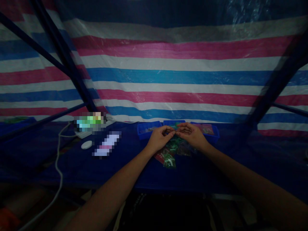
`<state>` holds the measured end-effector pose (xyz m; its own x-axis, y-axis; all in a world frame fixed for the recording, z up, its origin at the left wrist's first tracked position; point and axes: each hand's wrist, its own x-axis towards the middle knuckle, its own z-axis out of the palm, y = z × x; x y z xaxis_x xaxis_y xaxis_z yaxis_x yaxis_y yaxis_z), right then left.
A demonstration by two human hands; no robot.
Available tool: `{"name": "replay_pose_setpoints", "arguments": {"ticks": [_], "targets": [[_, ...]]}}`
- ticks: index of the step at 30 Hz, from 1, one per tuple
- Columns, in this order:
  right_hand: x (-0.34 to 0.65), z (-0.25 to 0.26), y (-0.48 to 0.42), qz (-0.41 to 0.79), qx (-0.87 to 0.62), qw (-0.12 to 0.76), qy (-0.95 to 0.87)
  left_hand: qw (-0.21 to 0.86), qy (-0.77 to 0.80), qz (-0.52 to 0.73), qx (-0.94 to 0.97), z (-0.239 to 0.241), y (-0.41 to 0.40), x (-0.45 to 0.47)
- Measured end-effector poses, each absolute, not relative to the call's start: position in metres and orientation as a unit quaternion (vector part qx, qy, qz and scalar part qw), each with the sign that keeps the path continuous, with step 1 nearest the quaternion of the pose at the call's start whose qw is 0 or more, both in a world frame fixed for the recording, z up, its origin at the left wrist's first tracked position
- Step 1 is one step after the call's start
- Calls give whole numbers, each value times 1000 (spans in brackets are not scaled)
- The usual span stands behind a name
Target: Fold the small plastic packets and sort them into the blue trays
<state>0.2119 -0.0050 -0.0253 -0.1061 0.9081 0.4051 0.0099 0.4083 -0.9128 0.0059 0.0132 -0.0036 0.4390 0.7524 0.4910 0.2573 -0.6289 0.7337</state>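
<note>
My left hand (pixel 160 138) and my right hand (pixel 192 134) meet over a dark blue table (pixel 120 166), fingertips pinched together and almost touching. Whatever they pinch is too small and dim to name. Directly below them lies a pile of small clear packets (pixel 172 153) with green and red contents. Three shallow blue trays stand just behind the hands: a left tray (pixel 145 130), a middle tray (pixel 173 123) and a right tray (pixel 209 129).
A white cable (pixel 57 160) runs down the left side of the table past a small white oval device (pixel 86 144). Blurred items sit at the back left. A striped pink, white and blue tarp (pixel 168 73) hangs behind, with dark frame poles (pixel 62 54) crossing.
</note>
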Motion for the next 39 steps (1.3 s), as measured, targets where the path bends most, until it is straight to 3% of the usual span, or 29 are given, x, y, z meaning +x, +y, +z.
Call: {"name": "replay_pose_setpoints", "arguments": {"ticks": [11, 39], "targets": [[213, -26, -6, 469, -342, 549, -602, 266, 314, 427, 805, 0, 9, 7], [205, -25, -9, 429, -351, 561, -615, 213, 332, 392, 831, 2, 3, 8]]}}
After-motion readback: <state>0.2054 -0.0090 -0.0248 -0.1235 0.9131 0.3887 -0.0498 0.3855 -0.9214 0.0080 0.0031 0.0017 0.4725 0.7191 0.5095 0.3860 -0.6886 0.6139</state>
